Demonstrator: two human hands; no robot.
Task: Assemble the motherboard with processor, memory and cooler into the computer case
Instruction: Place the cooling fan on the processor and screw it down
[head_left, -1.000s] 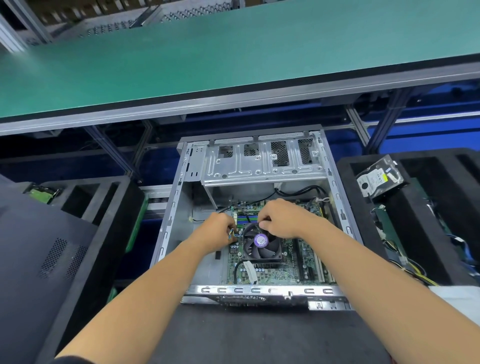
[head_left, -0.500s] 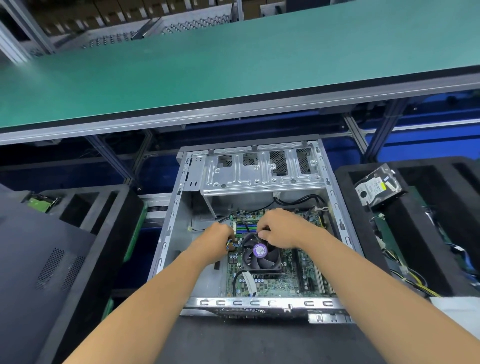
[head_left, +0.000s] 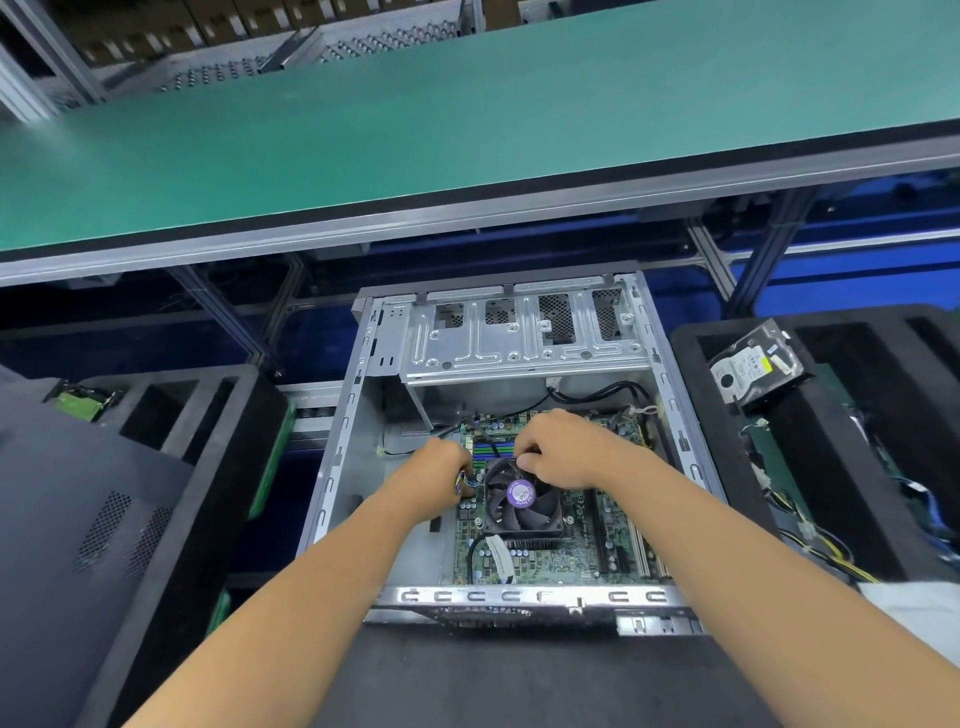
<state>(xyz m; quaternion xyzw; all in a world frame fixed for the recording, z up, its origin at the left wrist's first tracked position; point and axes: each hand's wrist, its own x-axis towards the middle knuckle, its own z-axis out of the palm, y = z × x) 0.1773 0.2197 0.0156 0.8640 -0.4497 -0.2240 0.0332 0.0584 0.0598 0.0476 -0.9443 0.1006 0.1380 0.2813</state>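
A: Where is the motherboard (head_left: 550, 561)?
B: I log it flat inside the open computer case (head_left: 332, 467), cooler (head_left: 522, 501) mounted.
A: Fingers?
B: Left hand (head_left: 434, 475) pinches coloured wires (head_left: 462, 480) left of the cooler; right hand (head_left: 561, 449) curled at its far edge, grasp unclear.

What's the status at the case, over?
Left hand pinching coloured wires beside the fan. Right hand curled at fan's far edge. Board sits inside case. Nothing blocking.
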